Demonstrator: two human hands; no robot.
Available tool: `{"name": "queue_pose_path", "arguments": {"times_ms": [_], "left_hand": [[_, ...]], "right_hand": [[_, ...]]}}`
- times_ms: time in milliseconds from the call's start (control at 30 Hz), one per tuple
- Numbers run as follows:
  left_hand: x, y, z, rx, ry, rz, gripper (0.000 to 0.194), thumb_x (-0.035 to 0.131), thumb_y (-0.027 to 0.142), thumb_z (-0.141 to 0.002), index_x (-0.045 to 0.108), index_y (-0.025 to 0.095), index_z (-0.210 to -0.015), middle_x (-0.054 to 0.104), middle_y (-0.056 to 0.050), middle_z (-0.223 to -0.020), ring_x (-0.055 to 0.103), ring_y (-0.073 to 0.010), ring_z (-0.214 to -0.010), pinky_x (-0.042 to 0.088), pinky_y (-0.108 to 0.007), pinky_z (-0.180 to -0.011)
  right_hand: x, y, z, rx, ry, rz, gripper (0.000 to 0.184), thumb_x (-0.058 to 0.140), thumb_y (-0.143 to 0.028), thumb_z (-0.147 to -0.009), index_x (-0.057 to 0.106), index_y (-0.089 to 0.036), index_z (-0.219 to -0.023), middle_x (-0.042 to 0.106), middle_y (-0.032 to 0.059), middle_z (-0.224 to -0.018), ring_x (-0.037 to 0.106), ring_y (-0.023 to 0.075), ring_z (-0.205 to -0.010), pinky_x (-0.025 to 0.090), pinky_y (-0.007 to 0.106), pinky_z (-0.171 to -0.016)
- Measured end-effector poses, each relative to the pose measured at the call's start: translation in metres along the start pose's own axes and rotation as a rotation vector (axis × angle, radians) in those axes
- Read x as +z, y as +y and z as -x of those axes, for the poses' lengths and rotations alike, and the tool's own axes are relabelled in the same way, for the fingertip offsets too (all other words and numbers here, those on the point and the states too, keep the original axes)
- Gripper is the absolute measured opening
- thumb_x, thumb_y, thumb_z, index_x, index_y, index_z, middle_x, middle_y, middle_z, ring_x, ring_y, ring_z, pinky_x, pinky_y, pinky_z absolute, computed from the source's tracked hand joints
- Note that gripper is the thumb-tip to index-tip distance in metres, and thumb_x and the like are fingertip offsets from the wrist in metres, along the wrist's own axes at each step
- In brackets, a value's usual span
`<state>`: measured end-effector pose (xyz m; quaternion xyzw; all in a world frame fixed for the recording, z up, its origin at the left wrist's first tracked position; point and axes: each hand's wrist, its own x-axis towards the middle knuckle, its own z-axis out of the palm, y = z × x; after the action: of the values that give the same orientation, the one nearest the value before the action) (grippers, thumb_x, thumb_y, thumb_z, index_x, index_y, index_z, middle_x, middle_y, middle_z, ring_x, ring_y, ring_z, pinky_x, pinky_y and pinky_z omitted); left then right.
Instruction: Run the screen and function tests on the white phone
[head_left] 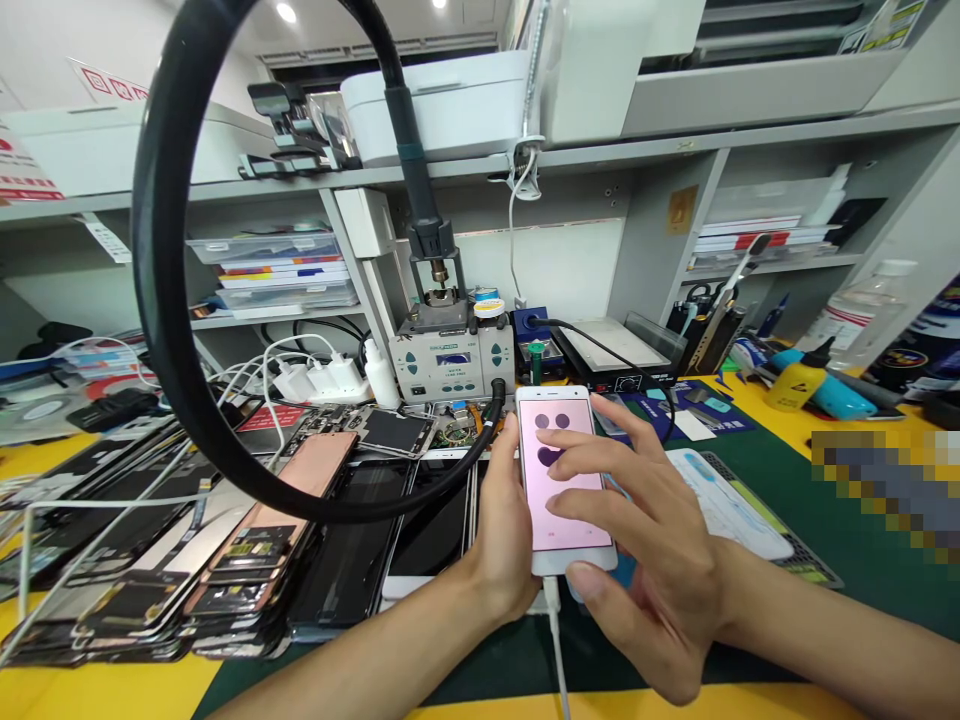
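Grey shelving (645,150) is standing behind the rework station (454,365). Before that station, your left hand (504,535) is gripping the white phone (566,532); your right hand (645,510), splayed, is reaching over it, contact unclear. Touchscreen handling is apparently underway; further tapping is calling for steady support.

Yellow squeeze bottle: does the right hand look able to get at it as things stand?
Probably yes. The left hand holds the smartphone, so the right hand seems free, and nothing tall appears to stand between it and the yellow squeeze bottle.
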<state>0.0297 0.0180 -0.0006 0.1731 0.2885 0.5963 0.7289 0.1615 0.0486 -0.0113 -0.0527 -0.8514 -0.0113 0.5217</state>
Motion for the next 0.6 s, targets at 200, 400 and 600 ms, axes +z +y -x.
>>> {"name": "queue_pose_path", "arguments": {"times_ms": [200, 400, 600], "left_hand": [[-0.0011, -0.0004, -0.0016, 0.001, 0.013, -0.005, 0.058, 0.053, 0.062, -0.093, 0.072, 0.016, -0.123, 0.074, -0.009, -0.102, 0.067, -0.028, -0.103, 0.05, -0.036, -0.093], [0.0019, -0.0005, -0.0003, 0.01, 0.002, 0.002, 0.059, 0.051, 0.06, -0.094, 0.071, 0.013, -0.123, 0.074, -0.011, -0.1, 0.068, -0.0284, -0.1, 0.051, -0.037, -0.089], [0.0021, -0.0003, -0.0014, -0.007, -0.082, 0.042, 0.059, 0.047, 0.059, -0.096, 0.07, 0.013, -0.122, 0.074, -0.011, -0.097, 0.069, -0.0284, -0.097, 0.052, -0.037, -0.087]], "right_hand": [[-0.0006, -0.0002, -0.0013, 0.012, -0.012, 0.007, 0.028, 0.057, -0.021, -0.071, 0.063, -0.011, -0.097, 0.061, 0.0119, -0.102, 0.065, 0.0288, -0.107, 0.033, 0.068, -0.113], [-0.0024, -0.0027, -0.0036, 0.078, 0.073, 0.03, 0.017, 0.055, -0.012, -0.074, 0.063, -0.012, -0.089, 0.064, 0.0075, -0.089, 0.068, 0.0233, -0.096, 0.037, 0.065, -0.111], [-0.0037, -0.0023, -0.0049, 0.084, 0.125, 0.06, 0.015, 0.053, -0.009, -0.076, 0.063, -0.013, -0.086, 0.065, 0.0066, -0.086, 0.07, 0.0221, -0.093, 0.038, 0.064, -0.109]]}}
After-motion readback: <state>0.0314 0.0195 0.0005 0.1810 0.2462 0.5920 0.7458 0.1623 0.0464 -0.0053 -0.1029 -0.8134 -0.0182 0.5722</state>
